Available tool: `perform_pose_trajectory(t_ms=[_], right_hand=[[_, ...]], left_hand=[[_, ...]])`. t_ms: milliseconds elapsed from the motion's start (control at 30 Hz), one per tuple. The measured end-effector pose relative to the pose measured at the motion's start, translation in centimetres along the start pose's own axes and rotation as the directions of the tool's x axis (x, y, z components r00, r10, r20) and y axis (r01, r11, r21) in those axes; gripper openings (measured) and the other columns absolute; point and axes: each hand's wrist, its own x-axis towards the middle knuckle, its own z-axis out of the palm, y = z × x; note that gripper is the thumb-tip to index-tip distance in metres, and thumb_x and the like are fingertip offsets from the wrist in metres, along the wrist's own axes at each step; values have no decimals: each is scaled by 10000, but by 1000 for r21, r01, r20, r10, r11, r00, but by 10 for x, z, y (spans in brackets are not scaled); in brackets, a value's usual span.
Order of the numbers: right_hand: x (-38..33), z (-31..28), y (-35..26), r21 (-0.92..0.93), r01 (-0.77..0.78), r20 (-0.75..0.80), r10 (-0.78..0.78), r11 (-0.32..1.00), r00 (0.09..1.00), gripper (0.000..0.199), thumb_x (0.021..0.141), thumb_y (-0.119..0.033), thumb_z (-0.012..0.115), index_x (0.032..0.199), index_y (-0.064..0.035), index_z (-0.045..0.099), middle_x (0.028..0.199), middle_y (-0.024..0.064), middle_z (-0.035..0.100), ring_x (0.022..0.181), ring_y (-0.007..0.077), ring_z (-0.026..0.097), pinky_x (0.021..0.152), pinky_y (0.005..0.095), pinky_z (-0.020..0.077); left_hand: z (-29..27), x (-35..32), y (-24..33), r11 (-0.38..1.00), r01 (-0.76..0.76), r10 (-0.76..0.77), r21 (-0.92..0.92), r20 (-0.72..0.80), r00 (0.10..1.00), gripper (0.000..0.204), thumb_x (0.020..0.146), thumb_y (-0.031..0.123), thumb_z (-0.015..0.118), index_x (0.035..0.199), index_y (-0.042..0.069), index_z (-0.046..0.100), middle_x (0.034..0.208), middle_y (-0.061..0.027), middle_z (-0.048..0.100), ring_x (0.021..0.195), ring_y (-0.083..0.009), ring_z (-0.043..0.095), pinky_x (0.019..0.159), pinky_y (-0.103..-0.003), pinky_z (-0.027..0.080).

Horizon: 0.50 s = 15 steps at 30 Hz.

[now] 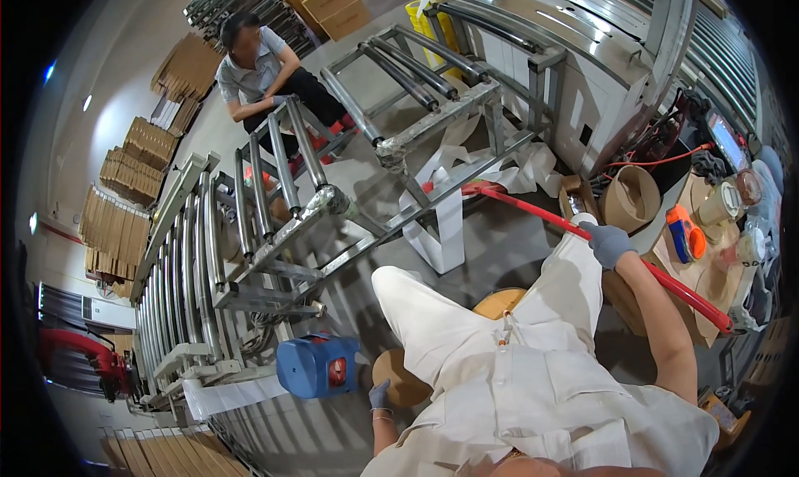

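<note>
Right hand (pixel 612 244), gloved: grips a red pole (pixel 687 294). Left hand (pixel 381 395), gloved: lies at the edge of a brown disc (pixel 405 375). Blue jug (pixel 305 369): sits near the disc. Roller frames (pixel 441 129), steel: stand ahead. Co-worker (pixel 248 79): low, beyond them. Cardboard stacks (pixel 121 231): stand far left.

Roller frame (pixel 348 256) sits in front of the person, co-worker (pixel 250 73) on its far side. Pole (pixel 541 215) runs through the right hand (pixel 609 244) forward to the frame. Tub (pixel 630 198) just past that hand, tape dispenser (pixel 685 233) right of it. Left: disc (pixel 401 379) by the left hand (pixel 381 395), jug (pixel 312 369) beyond, then conveyor (pixel 187 260), carton stacks (pixel 116 227) behind.
</note>
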Motion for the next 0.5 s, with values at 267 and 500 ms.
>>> perform_pose_trajectory(t_ms=[267, 500], right_hand=[[29, 6, -25, -147, 122, -169, -146, 982, 975, 393, 802, -77, 469, 1187, -153, 483, 839, 130, 637, 750, 298, 629, 625, 413, 487], [77, 36, -6, -188, -14, -209, -26, 982, 978, 320, 820, -100, 462, 1132, -166, 495, 861, 129, 630, 774, 294, 631, 628, 421, 497]], left_hand=[[-24, -6, -30, 954, -208, 217, 214, -16, 976, 226, 693, 162, 690, 849, 2, 662, 788, -52, 636, 759, -177, 590, 719, -279, 459], [-11, 0, -8, 999, 13, -10, 51, -61, 998, 287, 680, 88, 674, 946, -13, 635, 885, -61, 643, 754, -175, 603, 686, -292, 473]])
